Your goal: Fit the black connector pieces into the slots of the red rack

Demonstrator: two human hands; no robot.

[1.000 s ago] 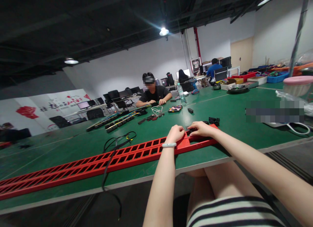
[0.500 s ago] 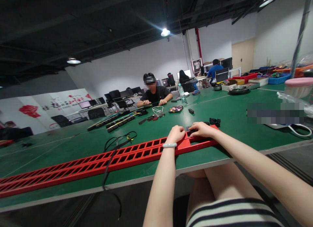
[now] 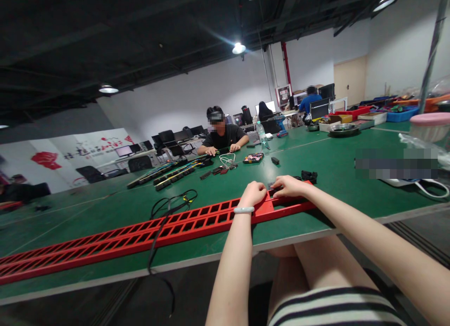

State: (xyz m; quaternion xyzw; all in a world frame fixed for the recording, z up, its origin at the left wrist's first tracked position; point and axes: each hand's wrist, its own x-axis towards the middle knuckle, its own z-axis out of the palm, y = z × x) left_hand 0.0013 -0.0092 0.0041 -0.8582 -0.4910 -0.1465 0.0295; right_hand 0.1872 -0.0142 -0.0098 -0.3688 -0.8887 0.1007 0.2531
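A long red slotted frame (image 3: 197, 223) lies along the near edge of the green table (image 3: 309, 152). My left hand (image 3: 253, 194), with a pale bangle at the wrist, rests on its solid plate near the right end, fingers curled inward. Just right of it, my right hand (image 3: 288, 186) bends over the frame's open end section, its fingertips at a small dark part too hidden to make out. Black pieces (image 3: 309, 176) lie just beyond the frame's right end. A black cable (image 3: 154, 241) crosses the frame and hangs over the table edge.
Across the table sits a person (image 3: 225, 135) with both hands on dark strips. Wired strips (image 3: 179, 174), a white cable (image 3: 228, 161), a bottle (image 3: 261, 133) and a small box (image 3: 253, 158) lie between. Trays (image 3: 402, 114) and a pink-lidded tub (image 3: 431, 125) stand at right.
The view has shifted very slightly. The person across has lowered their head a little and moved a hand. My own hands stay in nearly the same place.
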